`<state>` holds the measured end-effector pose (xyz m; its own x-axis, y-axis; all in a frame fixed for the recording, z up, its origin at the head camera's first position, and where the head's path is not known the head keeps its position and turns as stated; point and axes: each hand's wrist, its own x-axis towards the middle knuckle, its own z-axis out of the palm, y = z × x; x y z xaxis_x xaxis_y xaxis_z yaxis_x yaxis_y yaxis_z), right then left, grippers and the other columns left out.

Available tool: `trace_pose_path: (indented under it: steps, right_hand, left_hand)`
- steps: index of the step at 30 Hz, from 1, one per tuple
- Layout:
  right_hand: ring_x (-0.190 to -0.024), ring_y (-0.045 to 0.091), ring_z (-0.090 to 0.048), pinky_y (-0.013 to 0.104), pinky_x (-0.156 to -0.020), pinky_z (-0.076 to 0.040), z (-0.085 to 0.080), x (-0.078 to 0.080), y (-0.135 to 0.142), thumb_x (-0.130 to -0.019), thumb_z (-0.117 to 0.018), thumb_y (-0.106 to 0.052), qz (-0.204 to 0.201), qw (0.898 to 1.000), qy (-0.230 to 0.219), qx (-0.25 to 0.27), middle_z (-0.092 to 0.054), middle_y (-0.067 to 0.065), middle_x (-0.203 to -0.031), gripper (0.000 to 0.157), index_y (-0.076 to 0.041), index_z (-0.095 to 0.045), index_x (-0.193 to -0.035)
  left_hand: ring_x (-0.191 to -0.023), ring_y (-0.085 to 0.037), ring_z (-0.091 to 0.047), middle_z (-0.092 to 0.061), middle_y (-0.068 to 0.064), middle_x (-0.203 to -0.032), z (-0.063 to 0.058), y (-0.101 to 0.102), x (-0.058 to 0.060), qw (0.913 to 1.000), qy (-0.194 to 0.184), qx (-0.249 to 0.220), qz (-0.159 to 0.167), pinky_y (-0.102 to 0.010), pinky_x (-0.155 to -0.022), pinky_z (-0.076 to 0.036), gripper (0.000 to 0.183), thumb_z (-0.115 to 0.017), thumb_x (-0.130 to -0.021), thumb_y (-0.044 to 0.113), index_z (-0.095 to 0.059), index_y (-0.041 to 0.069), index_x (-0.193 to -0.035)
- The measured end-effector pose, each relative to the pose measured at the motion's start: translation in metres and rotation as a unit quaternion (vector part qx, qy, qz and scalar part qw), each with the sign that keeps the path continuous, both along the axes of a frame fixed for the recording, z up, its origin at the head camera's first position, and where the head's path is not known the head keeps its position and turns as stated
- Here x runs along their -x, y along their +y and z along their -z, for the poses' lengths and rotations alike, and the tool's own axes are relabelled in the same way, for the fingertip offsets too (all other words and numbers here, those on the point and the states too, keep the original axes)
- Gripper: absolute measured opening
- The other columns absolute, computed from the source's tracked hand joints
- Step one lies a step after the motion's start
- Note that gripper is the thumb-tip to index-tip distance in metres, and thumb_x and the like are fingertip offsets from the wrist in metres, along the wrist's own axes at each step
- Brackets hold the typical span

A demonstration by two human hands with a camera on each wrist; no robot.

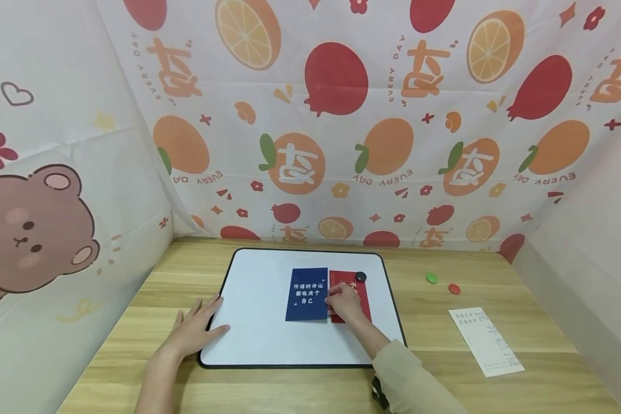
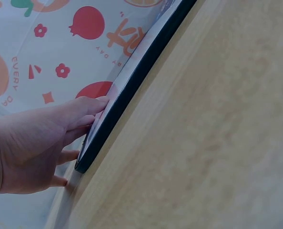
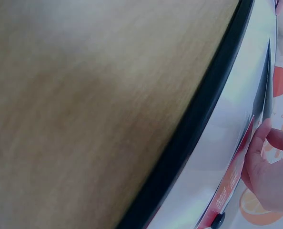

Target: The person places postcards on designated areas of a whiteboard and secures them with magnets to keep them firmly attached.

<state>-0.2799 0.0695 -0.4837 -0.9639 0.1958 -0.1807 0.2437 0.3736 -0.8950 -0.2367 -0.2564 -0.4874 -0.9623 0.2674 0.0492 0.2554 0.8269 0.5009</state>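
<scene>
A white board (image 1: pixel 253 333) with a black rim lies on the wooden table. On it a blue card (image 1: pixel 306 294) with white writing sits beside a red card (image 1: pixel 363 305), and a black magnet (image 1: pixel 360 276) holds the red card's far corner. My right hand (image 1: pixel 344 302) rests on the red card, its thumb and forefinger curled and pinching that card's left edge where it meets the blue one. In the right wrist view the thumb (image 3: pixel 261 138) touches the red card (image 3: pixel 232 176). My left hand (image 1: pixel 196 328) lies flat, fingers spread, on the board's left rim (image 2: pixel 132 81).
A green magnet (image 1: pixel 432 278) and a red magnet (image 1: pixel 453 288) lie on the table right of the board. A white printed card (image 1: pixel 486 340) lies nearer the right front. Fruit-print cloth walls close in the back and both sides.
</scene>
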Motion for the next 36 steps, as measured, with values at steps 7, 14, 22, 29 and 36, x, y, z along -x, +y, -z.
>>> trace_pose_path:
  steps: [7,14,22,29,36]
  right_hand:
    - [-0.055,0.016,-0.057,0.020,-0.049,-0.049,0.0011,0.0022,-0.0001,-0.084,-0.064,-0.003,0.000,1.000,-0.014,-0.010,-0.056,0.010,-0.075,0.014,0.000,-0.062,-0.098]
    - [-0.055,0.016,-0.058,0.021,-0.050,-0.050,0.0043,0.0025,0.0008,-0.084,-0.065,-0.003,-0.006,1.000,-0.008,-0.008,-0.056,0.010,-0.072,0.014,0.001,-0.061,-0.097]
    - [-0.056,0.017,-0.058,0.020,-0.049,-0.049,0.0040,0.0026,-0.0011,-0.084,-0.063,-0.002,-0.015,1.000,-0.004,-0.013,-0.056,0.010,-0.074,0.014,0.001,-0.061,-0.097]
    - [-0.054,0.016,-0.058,0.018,-0.046,-0.047,-0.0017,0.0020,-0.0039,-0.084,-0.063,0.000,-0.013,1.000,-0.002,-0.020,-0.056,0.010,-0.075,0.012,0.002,-0.061,-0.095]
    - [-0.056,0.018,-0.058,0.019,-0.047,-0.048,0.0004,0.0050,-0.0057,-0.084,-0.063,-0.001,-0.009,1.000,-0.011,-0.024,-0.057,0.010,-0.074,0.012,0.001,-0.061,-0.095]
  left_hand:
    - [-0.127,-0.053,-0.015,-0.030,-0.024,-0.142,0.0009,-0.0005,0.0006,1.0000,0.002,-0.001,0.002,-0.073,-0.092,-0.002,0.072,-0.062,-0.085,0.041,-0.039,-0.004,-0.136]
    - [-0.127,-0.053,-0.014,-0.030,-0.023,-0.142,0.0018,-0.0010,0.0004,1.0000,0.003,-0.003,0.000,-0.073,-0.092,-0.002,0.072,-0.062,-0.085,0.040,-0.039,-0.004,-0.136]
    - [-0.127,-0.053,-0.015,-0.030,-0.024,-0.142,0.0019,-0.0007,-0.0001,1.0000,0.001,-0.003,0.000,-0.072,-0.092,-0.002,0.072,-0.062,-0.085,0.041,-0.039,-0.004,-0.136]
    - [-0.127,-0.053,-0.014,-0.030,-0.023,-0.142,0.0009,-0.0003,-0.0004,1.0000,0.003,-0.002,-0.002,-0.072,-0.092,-0.001,0.072,-0.062,-0.085,0.041,-0.039,-0.003,-0.136]
    - [-0.127,-0.053,-0.014,-0.030,-0.023,-0.142,-0.0004,0.0003,-0.0012,1.0000,0.001,-0.007,-0.002,-0.072,-0.093,0.000,0.071,-0.062,-0.085,0.039,-0.038,-0.004,-0.136]
